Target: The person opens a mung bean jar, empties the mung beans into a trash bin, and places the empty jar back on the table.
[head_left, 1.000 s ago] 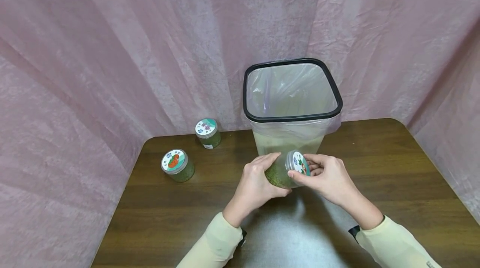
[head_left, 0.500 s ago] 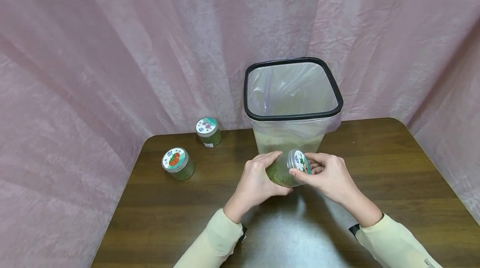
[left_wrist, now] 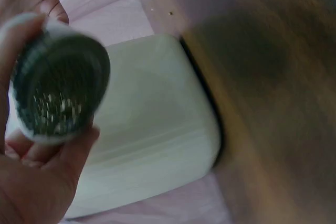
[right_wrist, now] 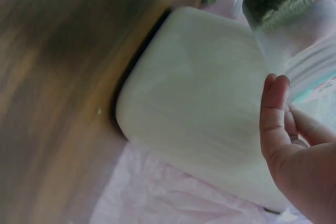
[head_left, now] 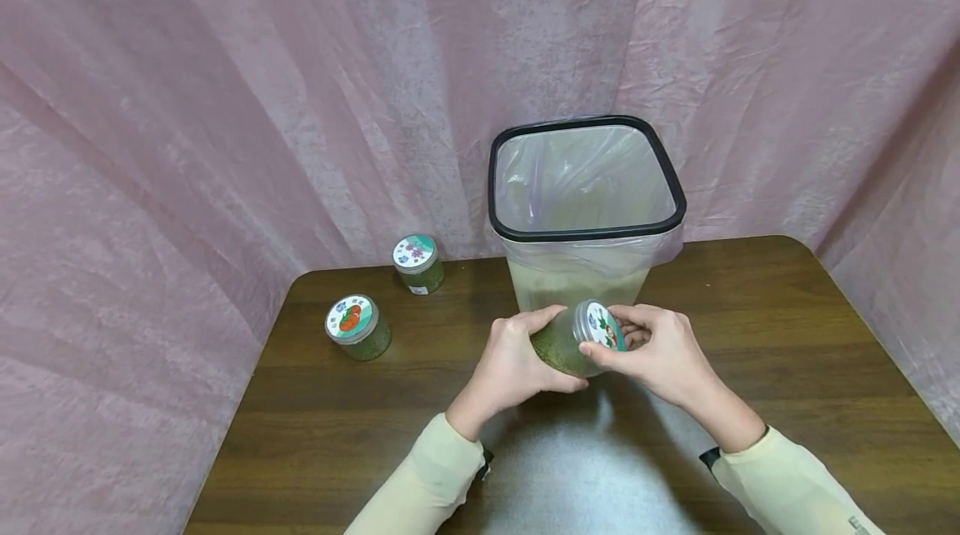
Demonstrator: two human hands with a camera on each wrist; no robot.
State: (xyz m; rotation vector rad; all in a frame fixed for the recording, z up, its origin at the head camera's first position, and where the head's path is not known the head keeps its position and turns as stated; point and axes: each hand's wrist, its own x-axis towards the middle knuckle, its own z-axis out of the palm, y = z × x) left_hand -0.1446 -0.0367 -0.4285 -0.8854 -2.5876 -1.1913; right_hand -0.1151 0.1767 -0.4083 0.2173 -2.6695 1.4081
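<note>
A clear plastic jar (head_left: 561, 345) partly filled with green granules is held tilted above the table, its lid toward the right. My left hand (head_left: 517, 360) grips the jar's body, thumb below and fingers over the top. The fingers and thumb of my right hand (head_left: 656, 352) pinch the rim of the lid (head_left: 602, 327), which has a white and teal label with a red picture. In the left wrist view the jar's base (left_wrist: 60, 90) faces the camera. The lid sits on the jar's mouth, and the right wrist view shows the ridged collar (right_wrist: 310, 66) beside my fingertips.
Just behind the hands stands a pale bin (head_left: 581, 275) with a black rim and a clear plastic liner. Two similar lidded jars, one with a tomato-like picture (head_left: 358, 328) and one with pink flowers (head_left: 418, 265), stand at left on the wooden table (head_left: 300, 435). Pink curtains hang behind.
Hardly anything differs: both hands keep their hold on the jar and its lid, with only a slight shift. The bin and the other jars stay in place.
</note>
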